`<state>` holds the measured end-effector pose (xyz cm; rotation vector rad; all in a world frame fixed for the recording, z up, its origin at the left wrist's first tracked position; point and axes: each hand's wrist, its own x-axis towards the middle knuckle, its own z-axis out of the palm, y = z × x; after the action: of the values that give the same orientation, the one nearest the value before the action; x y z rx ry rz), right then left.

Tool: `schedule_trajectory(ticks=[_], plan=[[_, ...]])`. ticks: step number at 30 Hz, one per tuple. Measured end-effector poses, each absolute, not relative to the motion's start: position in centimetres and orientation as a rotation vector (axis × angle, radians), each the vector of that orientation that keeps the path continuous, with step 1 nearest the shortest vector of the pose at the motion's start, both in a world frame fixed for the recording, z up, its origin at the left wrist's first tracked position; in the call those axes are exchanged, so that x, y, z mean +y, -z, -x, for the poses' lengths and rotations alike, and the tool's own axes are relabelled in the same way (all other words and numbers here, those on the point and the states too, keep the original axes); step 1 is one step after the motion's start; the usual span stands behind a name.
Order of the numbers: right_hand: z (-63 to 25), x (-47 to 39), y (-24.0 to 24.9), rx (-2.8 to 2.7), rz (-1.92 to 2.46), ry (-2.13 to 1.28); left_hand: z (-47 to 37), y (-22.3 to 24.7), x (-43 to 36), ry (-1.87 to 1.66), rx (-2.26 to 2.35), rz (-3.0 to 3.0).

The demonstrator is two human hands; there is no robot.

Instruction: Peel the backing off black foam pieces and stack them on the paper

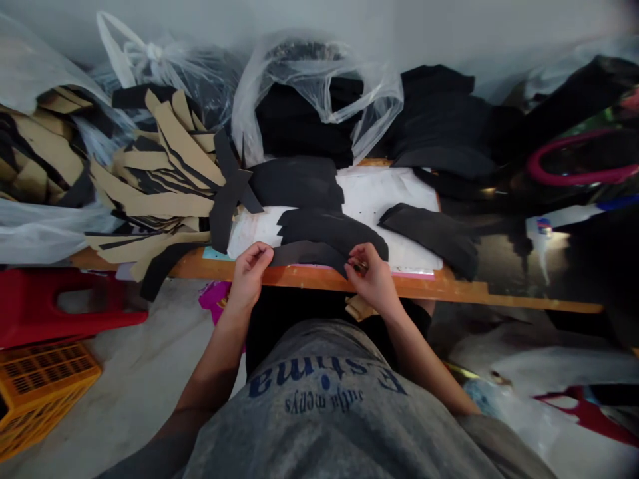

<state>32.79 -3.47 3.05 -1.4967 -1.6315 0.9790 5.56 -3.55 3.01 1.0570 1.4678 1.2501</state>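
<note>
My left hand (pixel 252 269) pinches the left end of a curved black strip (pixel 309 253), thumb against fingers. At its other end, my right hand (pixel 370 273) is closed with the fingertips at the strip; a small dark bit shows between the fingers, too small to name. The strip spans both hands at the table's front edge. Right behind it lies a fanned stack of black pieces (pixel 324 229) on white sheets (pixel 404 243). Another black stack (pixel 297 183) sits farther back, and a third dark stack (pixel 429 233) lies to the right.
A heap of tan-and-black strips (pixel 164 173) covers the table's left, beside an open plastic bag (pixel 40 226). Another clear bag (pixel 244 113) with black pieces stands behind. A white bottle (pixel 544 233) lies right. Below left are a red stool (pixel 30 306) and a yellow crate (pixel 44 392).
</note>
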Motion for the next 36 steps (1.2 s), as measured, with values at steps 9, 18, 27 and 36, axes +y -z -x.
schedule_trajectory(ticks=[9,18,27,36], plan=[[-33.4,-2.5,-3.2,-1.668,1.598,-0.833,-5.6,-1.5,-3.4,-1.067,1.832,-1.449],[-33.0,-2.4,-2.9,-1.814,1.682,-0.705,-5.9,-1.5,-3.2,-0.896,2.008,-1.629],[-32.2,-2.9,-3.4,-1.948,1.86,-0.508,-6.1,-1.6,-3.1,-0.669,2.134,-1.799],[-34.7,-3.0,-3.3,-1.768,1.748,-0.476,-7.3,-3.2,-3.4,-0.158,2.307,-2.069]])
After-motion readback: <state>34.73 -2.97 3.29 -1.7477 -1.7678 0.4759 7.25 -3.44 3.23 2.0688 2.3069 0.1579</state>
